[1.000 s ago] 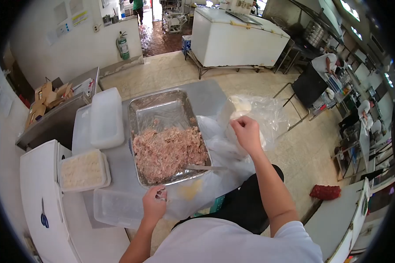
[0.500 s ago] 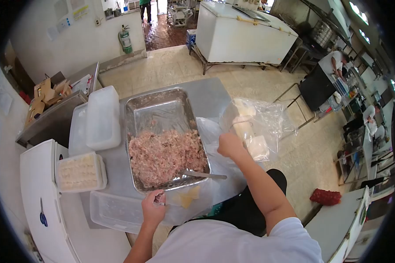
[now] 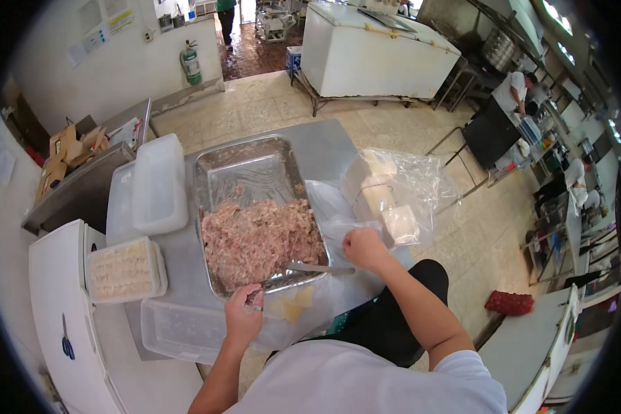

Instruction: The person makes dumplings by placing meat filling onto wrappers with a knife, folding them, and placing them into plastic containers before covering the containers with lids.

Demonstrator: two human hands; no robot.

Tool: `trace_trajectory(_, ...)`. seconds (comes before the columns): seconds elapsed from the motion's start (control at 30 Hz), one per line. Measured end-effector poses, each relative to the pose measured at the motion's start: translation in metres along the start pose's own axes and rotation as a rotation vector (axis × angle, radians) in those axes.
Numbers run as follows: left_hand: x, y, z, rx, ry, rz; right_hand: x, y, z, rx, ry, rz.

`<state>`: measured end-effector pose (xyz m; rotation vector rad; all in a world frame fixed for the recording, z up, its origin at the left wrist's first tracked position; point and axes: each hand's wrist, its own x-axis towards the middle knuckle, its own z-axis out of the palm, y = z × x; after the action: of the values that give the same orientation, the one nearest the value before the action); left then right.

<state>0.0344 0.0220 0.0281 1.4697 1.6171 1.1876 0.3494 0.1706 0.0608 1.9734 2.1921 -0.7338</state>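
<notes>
My left hand (image 3: 244,309) is closed at the near rim of a metal tray (image 3: 207,172), its fingers curled around something small and pale that I cannot make out. Pinkish minced filling (image 3: 255,238) fills the near part of that tray, and a flat metal spatula (image 3: 321,268) rests in it, handle over the right rim. Beside the tray, my right hand (image 3: 363,248) is closed in a fist against clear plastic; whatever its fingers hold is hidden. Just beyond it, a clear plastic bag (image 3: 428,183) contains stacks of pale wrappers (image 3: 400,224). Several loose yellowish wrappers (image 3: 293,305) lie near my left hand.
On the left stand a tub of pale pieces (image 3: 124,269), a lidded plastic container (image 3: 160,183) and an open clear container (image 3: 179,328). A white chest freezer (image 3: 372,55) is across the floor. Other people work at the far right; a red sack (image 3: 509,303) lies there.
My right hand has moved down and slightly left, away from the wrapper stacks. My left hand has risen slightly toward the tray rim and turned.
</notes>
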Motion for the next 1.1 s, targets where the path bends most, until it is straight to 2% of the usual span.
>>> trace_trajectory(0.1,-0.008,-0.009,-0.003,0.011,0.021,0.018,-0.010,0.011,0.020,-0.069,0.263,0.024)
trace_trajectory(0.2,-0.019,-0.009,-0.010,0.011,0.032,0.008,-0.012,0.014,0.023,-0.121,0.294,0.021)
trace_trajectory(0.3,-0.021,-0.010,-0.013,0.016,0.026,0.008,-0.011,0.010,0.017,-0.301,-0.041,0.085)
trace_trajectory(0.4,-0.022,-0.010,-0.017,0.015,0.027,-0.007,-0.009,0.013,0.022,-0.322,0.029,0.067)
trace_trajectory(0.5,-0.022,-0.009,-0.020,-0.006,0.046,-0.019,-0.007,0.017,0.032,-0.241,0.252,-0.020)
trace_trajectory(0.6,-0.023,-0.015,-0.024,-0.016,0.065,-0.033,-0.011,-0.002,0.014,-0.234,0.093,0.046)
trace_trajectory(0.7,-0.026,-0.014,-0.029,-0.009,0.062,-0.049,-0.006,-0.005,0.005,-0.222,0.660,-0.178)
trace_trajectory(0.8,-0.027,-0.017,-0.032,0.006,0.050,-0.056,0.008,-0.003,-0.010,-0.575,0.496,-0.079)
trace_trajectory(0.9,-0.031,-0.022,-0.031,-0.010,0.074,-0.051,0.016,-0.005,-0.018,-0.610,0.314,-0.034)
trace_trajectory(1.0,-0.035,-0.025,-0.032,-0.041,0.111,-0.053,0.014,-0.007,-0.023,-0.465,0.463,-0.101)
trace_trajectory(1.1,-0.040,-0.030,-0.031,-0.035,0.102,-0.060,0.015,-0.005,-0.028,-0.292,0.514,-0.167)
